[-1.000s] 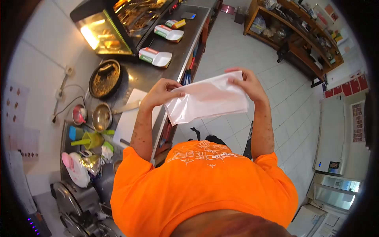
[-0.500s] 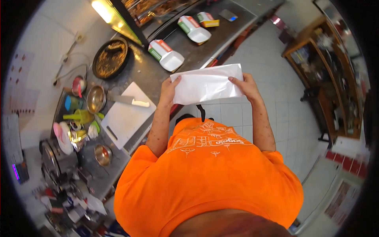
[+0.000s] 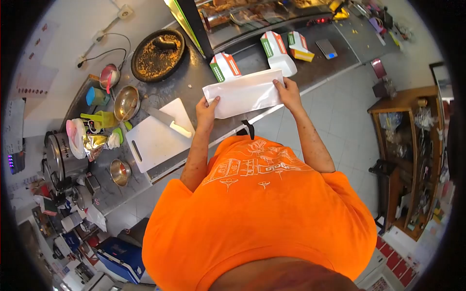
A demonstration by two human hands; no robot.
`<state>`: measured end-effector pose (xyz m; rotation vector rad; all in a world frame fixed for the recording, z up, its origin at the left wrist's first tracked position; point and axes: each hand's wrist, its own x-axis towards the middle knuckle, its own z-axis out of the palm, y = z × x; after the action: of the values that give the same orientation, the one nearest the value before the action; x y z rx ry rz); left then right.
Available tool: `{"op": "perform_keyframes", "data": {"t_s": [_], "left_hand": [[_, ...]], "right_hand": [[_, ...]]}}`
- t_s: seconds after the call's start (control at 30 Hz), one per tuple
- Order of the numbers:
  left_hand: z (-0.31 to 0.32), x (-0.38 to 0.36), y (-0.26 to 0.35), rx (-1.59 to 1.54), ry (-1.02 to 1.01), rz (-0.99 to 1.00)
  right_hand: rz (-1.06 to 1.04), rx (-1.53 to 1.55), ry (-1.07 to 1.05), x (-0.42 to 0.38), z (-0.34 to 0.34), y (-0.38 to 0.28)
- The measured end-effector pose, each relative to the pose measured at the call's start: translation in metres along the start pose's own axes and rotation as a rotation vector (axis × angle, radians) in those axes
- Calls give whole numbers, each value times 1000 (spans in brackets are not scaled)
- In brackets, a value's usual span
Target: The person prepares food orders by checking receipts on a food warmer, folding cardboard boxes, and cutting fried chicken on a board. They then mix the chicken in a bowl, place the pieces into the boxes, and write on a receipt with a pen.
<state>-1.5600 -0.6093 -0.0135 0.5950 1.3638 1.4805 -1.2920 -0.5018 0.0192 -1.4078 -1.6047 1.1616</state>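
Observation:
A folded sheet of white glossy wrapping paper point(image 3: 245, 94) is stretched level between my hands, close to the front edge of the counter. My left hand point(image 3: 206, 109) pinches its left end, thumb on top. At the right end, my right hand point(image 3: 290, 93) grips it the same way. Just beyond the paper stands an open takeaway box point(image 3: 224, 66) with orange and green print, its near part hidden by the sheet. A second open box point(image 3: 278, 51) and a smaller box with a yellow edge point(image 3: 300, 46) stand farther right.
On the counter lie a white cutting board point(image 3: 160, 136) with a knife point(image 3: 174, 125) on it. Behind are a dark stone mortar point(image 3: 141, 72) with brown paste and a metal bowl point(image 3: 127, 103). A digital scale point(image 3: 326, 48) lies right, before a glass food display point(image 3: 262, 12).
My view has turned, and the counter things appear farther right. The sheet has come over the counter edge and covers part of the nearest box. Both hands keep their hold.

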Motion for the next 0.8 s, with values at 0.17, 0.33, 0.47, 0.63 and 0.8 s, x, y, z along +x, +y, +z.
{"op": "perform_keyframes", "data": {"t_s": [0.17, 0.33, 0.47, 0.63, 0.8], "left_hand": [[12, 20, -24, 317, 177, 103], [7, 57, -70, 438, 403, 193], [-9, 68, -86, 634, 524, 33], [28, 61, -44, 1048, 701, 590], [59, 70, -88, 1399, -58, 477]], "right_hand": [[-10, -219, 86, 30, 15, -5], [-105, -252, 27, 66, 40, 43], [-83, -352, -61, 89, 65, 103], [-36, -340, -130, 90, 71, 103], [-48, -318, -175, 79, 80, 104]]}}
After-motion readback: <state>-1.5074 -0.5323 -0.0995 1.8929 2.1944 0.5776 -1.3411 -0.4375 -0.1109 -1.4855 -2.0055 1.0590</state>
